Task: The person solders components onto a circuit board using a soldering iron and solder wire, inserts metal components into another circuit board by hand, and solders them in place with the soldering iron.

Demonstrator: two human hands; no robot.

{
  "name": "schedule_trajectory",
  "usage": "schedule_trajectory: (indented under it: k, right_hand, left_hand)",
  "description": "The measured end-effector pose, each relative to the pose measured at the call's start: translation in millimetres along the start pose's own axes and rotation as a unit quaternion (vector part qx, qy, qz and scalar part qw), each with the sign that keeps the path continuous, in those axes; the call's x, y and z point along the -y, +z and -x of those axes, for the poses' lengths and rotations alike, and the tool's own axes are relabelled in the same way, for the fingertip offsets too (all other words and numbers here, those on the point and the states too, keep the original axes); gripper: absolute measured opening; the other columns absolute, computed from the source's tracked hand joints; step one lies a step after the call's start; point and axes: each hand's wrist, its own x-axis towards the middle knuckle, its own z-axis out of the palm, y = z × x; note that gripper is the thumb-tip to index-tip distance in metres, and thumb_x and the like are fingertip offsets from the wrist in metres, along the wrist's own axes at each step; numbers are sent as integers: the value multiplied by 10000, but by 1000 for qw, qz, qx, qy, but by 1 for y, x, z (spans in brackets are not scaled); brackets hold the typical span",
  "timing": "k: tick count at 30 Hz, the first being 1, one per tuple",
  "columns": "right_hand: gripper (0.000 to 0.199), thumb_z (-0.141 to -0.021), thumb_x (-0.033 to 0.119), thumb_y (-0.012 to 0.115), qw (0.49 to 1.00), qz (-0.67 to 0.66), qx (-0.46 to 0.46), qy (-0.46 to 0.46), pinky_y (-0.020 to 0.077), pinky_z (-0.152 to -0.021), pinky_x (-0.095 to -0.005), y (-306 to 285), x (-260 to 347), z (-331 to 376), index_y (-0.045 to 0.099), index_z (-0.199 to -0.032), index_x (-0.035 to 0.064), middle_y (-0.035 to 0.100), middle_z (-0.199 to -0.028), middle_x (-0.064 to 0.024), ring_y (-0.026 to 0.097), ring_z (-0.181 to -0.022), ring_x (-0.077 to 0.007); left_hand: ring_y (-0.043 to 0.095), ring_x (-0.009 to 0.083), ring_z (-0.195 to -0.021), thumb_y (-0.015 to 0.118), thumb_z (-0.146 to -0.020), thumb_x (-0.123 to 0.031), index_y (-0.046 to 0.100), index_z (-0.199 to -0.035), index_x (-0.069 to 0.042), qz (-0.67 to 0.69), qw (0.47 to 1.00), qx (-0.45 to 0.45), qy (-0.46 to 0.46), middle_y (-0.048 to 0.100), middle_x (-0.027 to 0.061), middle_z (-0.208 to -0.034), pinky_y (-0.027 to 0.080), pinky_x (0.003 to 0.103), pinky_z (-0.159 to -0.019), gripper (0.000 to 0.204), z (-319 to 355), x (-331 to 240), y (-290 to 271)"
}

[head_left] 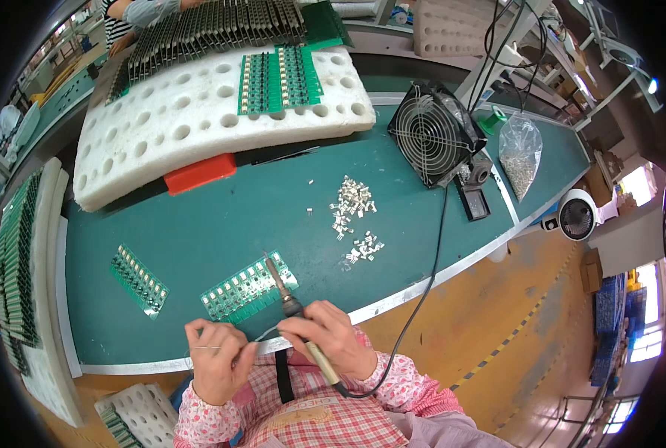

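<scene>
My right hand (331, 337) is wrapped round the handle of a soldering iron (291, 305), whose cable trails off to the right. The iron's tip reaches the right part of a green circuit board (236, 293) with a row of white connectors; whether it touches cannot be made out. Closed in a pinch, my left hand (219, 360) holds a thin strand that looks like solder wire (267, 333), just in front of the board at the table edge. Another populated circuit board (139, 281) lies farther left on the green mat.
Small white connectors lie in two piles (353, 198). A black fan (430, 136), a green spool (492, 119) and a bag of parts (521, 158) stand at the right. Behind, a foam block (150, 142) bears boards above a red tray (200, 174). A co-worker's arm (151, 10) shows there.
</scene>
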Motion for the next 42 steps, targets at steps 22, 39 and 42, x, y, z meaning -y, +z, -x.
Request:
schedule_trajectory:
  k: [22,39,42]
  right_hand:
    - [142,-757,-10,686,988,-146,-24,31,494,-534,-330,-10,-10,2,598,-868,2,631,-663,-102,617,-542,-232]
    - [151,-732,3,706,993,-118,-14,14,476,-502,-321,-5,-12,-1,602,-839,23,615,-644,-82,599,-515,-230]
    - [156,-729,0,704,993,-117,-14,11,470,-497,-320,-5,-12,-1,597,-840,22,604,-631,-81,592,-506,-229]
  left_hand:
    - [533,227,-720,747,-679,-31,569,-714,-65,-43,994,-101,-14,563,19,-819,386,368,-757,184,-22,14,25]
    - [574,262,-845,743,-700,2,610,-772,-62,-32,993,-94,-68,637,44,-906,412,360,-769,164,-31,8,23]
    - [616,245,-877,744,-711,0,648,-862,-76,-18,992,-105,-67,673,38,-959,411,347,-784,194,-36,17,26]
